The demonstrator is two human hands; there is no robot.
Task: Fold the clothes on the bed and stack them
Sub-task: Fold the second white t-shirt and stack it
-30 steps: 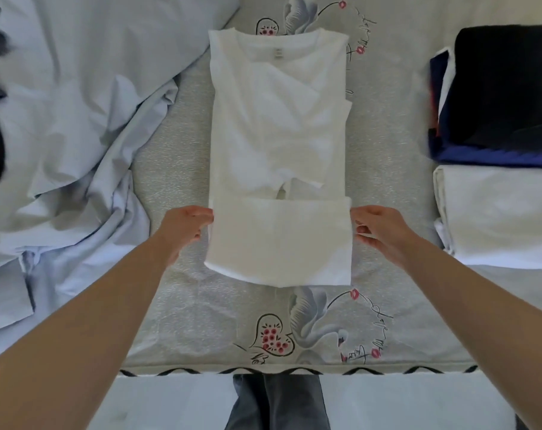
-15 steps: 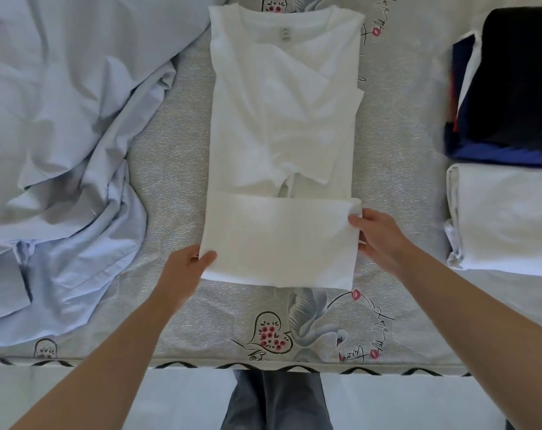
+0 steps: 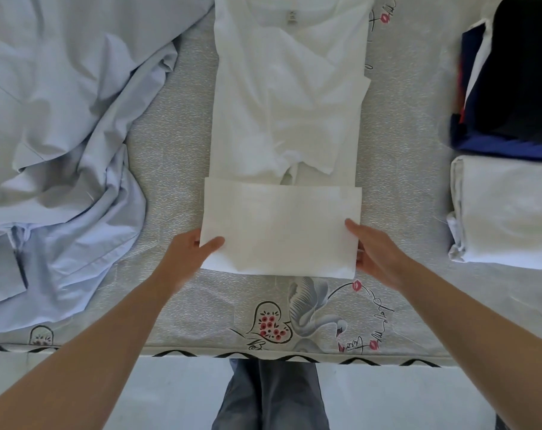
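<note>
A white T-shirt point(image 3: 288, 97) lies lengthwise in the middle of the bed point(image 3: 170, 144), its sleeves folded in and its hem doubled over into a flat band nearest me. My left hand point(image 3: 189, 259) pinches the band's lower left corner, thumb on top. My right hand point(image 3: 375, 252) grips the band's lower right edge, thumb on top and fingers underneath. Two stacks of folded clothes sit at the right: a white one point(image 3: 508, 212) near me and a dark navy and black one point(image 3: 517, 79) behind it.
A crumpled pale blue garment point(image 3: 61, 125) covers the left part of the bed. The bed's front edge with a black zigzag trim point(image 3: 263, 355) runs across below my arms. My legs in grey jeans point(image 3: 272, 398) stand against it.
Both hands slid down from the band's upper corners to its lower corners and took hold there. The view shifted slightly forward.
</note>
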